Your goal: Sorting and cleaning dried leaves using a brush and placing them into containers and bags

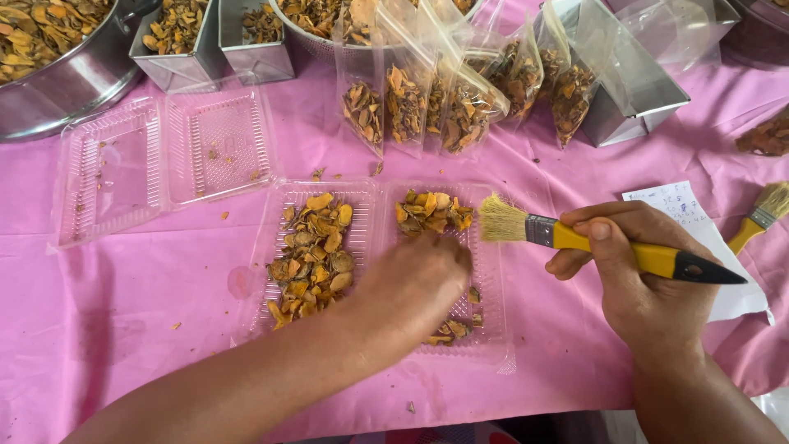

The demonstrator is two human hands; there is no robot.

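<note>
A clear hinged plastic tray (497,288) lies open on the pink cloth, with dried orange-brown slices (314,253) heaped in its left half and a smaller pile (433,211) at the top of its right half. My left hand (415,284) reaches across and rests palm down in the right half, fingers bent over the slices there. My right hand (633,263) holds a yellow-handled paintbrush (575,238) level, its pale bristles pointing left just above the tray's right edge.
A second empty clear tray (160,156) lies open at upper left. Steel bowls and square tins (177,37) of slices line the back, with several filled clear bags (427,103). Another brush (760,214) and a paper note (686,210) lie at right.
</note>
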